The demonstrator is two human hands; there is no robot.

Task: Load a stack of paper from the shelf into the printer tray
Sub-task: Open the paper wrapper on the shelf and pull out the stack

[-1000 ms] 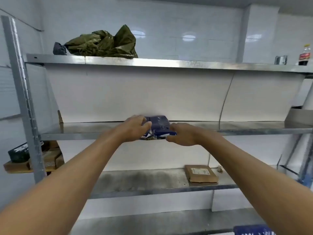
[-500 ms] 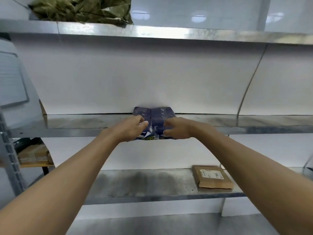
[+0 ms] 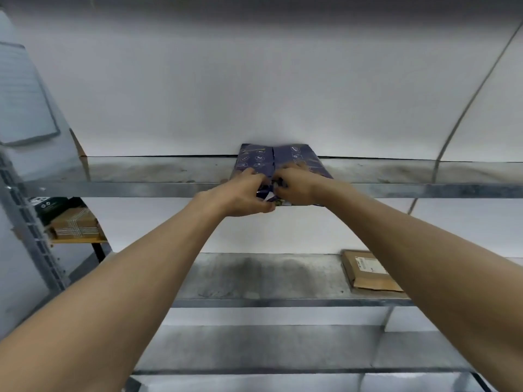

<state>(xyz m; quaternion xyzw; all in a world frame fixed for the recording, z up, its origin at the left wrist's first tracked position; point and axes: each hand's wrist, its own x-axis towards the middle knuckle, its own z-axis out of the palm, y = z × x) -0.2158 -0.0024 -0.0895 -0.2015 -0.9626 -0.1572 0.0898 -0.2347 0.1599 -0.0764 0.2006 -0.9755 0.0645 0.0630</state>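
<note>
A ream of paper in a dark blue wrapper (image 3: 278, 158) lies flat on the middle metal shelf (image 3: 147, 186), its near end over the shelf's front edge. My left hand (image 3: 240, 195) pinches the wrapper's near end from the left. My right hand (image 3: 297, 186) grips the same end from the right, fingers curled into the torn wrapper. A bit of white shows between the two hands. The printer and its tray are out of view.
A brown cardboard parcel (image 3: 368, 271) with a label lies on the lower shelf (image 3: 254, 278) at the right. At the left, small boxes (image 3: 75, 223) sit on a wooden board behind the shelf upright (image 3: 31, 230). White panels back the shelves.
The view has come closer to the shelf and tilted down. Both hands have drawn together on the near end of the blue ream, fingers now dug into the wrapper.
</note>
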